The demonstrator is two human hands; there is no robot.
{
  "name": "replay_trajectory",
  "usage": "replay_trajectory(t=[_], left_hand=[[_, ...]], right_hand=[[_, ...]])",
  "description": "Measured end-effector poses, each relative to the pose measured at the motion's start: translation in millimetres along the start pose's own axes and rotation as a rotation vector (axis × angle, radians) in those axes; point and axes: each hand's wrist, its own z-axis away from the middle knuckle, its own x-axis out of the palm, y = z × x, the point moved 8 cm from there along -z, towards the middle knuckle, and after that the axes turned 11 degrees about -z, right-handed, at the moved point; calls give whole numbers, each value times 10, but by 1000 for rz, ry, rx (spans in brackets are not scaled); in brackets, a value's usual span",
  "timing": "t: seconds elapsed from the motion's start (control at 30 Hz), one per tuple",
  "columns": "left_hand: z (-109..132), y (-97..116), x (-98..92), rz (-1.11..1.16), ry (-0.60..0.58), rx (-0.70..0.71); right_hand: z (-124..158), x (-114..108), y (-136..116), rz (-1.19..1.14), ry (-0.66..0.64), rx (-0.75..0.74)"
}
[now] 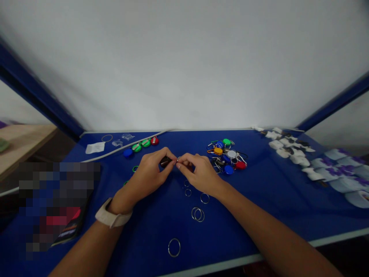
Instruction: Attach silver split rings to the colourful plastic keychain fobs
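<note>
Room: white wall (184, 65) beyond blue table (161, 231)
Left grip: left hand (147, 175) pinching dark key tag (165, 161)
Right grip: right hand (198, 173) pinching small silver ring (178, 159), just beside tag
Nearby: metal split rings (204, 193) near; coloured key tags (231, 154) far right

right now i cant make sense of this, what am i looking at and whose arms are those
This is one picture from a camera worn on a person's head, looking forward and down, so those arms are the person's own. No machine is involved. The left hand holds a small dark tag. The right hand's fingers are pinched at its end, though what they grip is too small to tell. On the blue table lie loose metal rings, a heap of coloured key tags and, further right, white packets.
</note>
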Motion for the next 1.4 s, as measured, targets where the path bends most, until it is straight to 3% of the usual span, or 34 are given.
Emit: replay_trajectory(t=[0.33,0.6,0.77,1.4], left_hand=[[-16,-10,-87,-32,67,-39],[-1,33,-25,12,7,8],[-3,46,-14,19,-3,28],[-8,-18,-61,3,40,-44]], right_hand=[[18,-10,-162,-38,-121,-192],[-6,-55,-99,90,-34,-121],[-4,-39,-39,-17,-48,-75],[35,-24,-212,22,-114,-253]])
